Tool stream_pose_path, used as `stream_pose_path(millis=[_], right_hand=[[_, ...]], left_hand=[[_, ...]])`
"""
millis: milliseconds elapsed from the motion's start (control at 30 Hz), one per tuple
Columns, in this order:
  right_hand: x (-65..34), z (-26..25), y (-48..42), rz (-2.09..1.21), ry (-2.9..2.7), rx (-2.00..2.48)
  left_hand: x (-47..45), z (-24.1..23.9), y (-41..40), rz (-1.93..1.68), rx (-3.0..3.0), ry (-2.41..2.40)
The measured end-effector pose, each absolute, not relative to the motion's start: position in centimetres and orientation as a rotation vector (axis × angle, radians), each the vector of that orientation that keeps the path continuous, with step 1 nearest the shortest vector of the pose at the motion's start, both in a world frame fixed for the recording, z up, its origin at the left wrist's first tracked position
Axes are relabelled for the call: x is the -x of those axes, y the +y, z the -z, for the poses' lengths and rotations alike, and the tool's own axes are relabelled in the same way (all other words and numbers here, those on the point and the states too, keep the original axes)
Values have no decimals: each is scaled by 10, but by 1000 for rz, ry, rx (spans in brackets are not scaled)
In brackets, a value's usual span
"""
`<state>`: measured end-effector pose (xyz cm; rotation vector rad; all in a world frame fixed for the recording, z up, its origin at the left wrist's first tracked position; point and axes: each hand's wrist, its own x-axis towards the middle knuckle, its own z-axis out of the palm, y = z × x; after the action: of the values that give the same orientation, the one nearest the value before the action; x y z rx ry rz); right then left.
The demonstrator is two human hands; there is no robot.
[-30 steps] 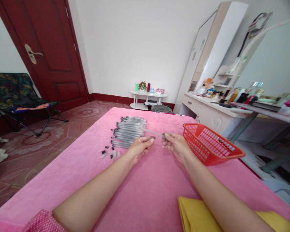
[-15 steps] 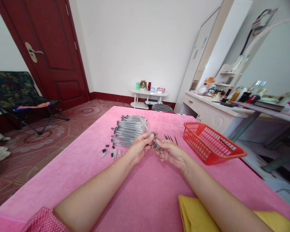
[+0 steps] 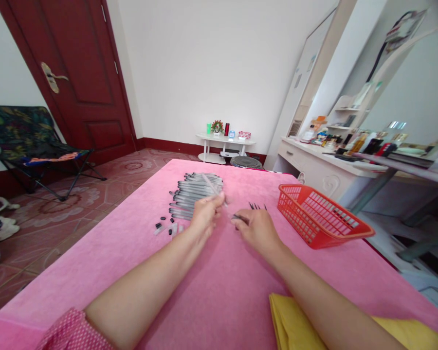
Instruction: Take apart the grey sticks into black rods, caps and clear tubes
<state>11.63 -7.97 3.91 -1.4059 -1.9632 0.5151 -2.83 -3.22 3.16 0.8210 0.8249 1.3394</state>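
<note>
My left hand (image 3: 207, 211) is closed around a translucent pen barrel (image 3: 210, 183), which points up and to the left over the pile. My right hand (image 3: 257, 226) is a little apart from it, with thumb and fingers pinching a small dark pen part (image 3: 238, 217); its exact kind is unclear. Beyond my left hand lies a pile of pens (image 3: 190, 197), clear-grey with dark ends to the left. Several black plugs and clear caps (image 3: 173, 228) are scattered in front of the pile. Just past my right hand are several thin black pieces (image 3: 253, 206), partly hidden by it.
A pink cloth (image 3: 204, 301) covers the table. To the right stands a red plastic basket (image 3: 314, 223), and a folded yellow cloth (image 3: 288, 321) lies near my right forearm. A cluttered dressing table (image 3: 321, 158) is beyond the basket; a folding chair (image 3: 32, 141) stands at left.
My hands, together on the pen before, have come apart. The left has moved slightly left and up with the barrel; the right now holds the dark part and has turned palm down.
</note>
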Motion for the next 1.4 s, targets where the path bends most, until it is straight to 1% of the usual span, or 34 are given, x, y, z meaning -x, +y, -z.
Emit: stream_pose_path(millis=[67,100,167,233,300,400,467,600,700,800,933,1033,1133,1267,1400], right_hand=[[-116,-41,-84,-176,-2108,1502],[-115,-40,-85,-95,-2160,1527],[-114,-37,-86,-92,-2235,1530],[-113,-30,-85,-176,-2289,1493],[-109,-22,-83,-356,-2283,1441],[-103,-18,-81,-808,-2033,1280],[-100,-23,-79,-992,-1793,1136],[-106,-38,-74,-1055,-1511,1081],[-113,-42,-71,-1116,-1389,1070],[-117,-41,-70,-1108,-1322,1034],[-130,-53,-66,-1005,-1268,1028],[-153,-73,-62,-811,-1293,1071],[-181,-90,-58,-532,-1354,1130],[-213,-96,-53,-247,-1375,1198],[-238,-98,-49,33,-1381,1428]], left_hand=[[47,-38,-20,-1493,-722,789],[57,-41,-15,-1551,-687,741],[71,-45,-6,-1547,-585,702],[77,-48,-3,-1452,-506,658],[75,-48,-4,-1325,-465,620],[67,-48,-9,-1160,-512,611],[63,-48,-12,-1063,-634,629],[56,-47,-23,-865,-1022,666],[48,-46,-34,-722,-1311,748],[40,-43,-42,-629,-1518,799],[35,-37,-40,-663,-1773,862],[41,-35,-33,-647,-2013,980],[54,-36,-29,-487,-2165,1108],[71,-45,-29,-238,-2196,1209],[80,-55,-30,-139,-2199,1271]])
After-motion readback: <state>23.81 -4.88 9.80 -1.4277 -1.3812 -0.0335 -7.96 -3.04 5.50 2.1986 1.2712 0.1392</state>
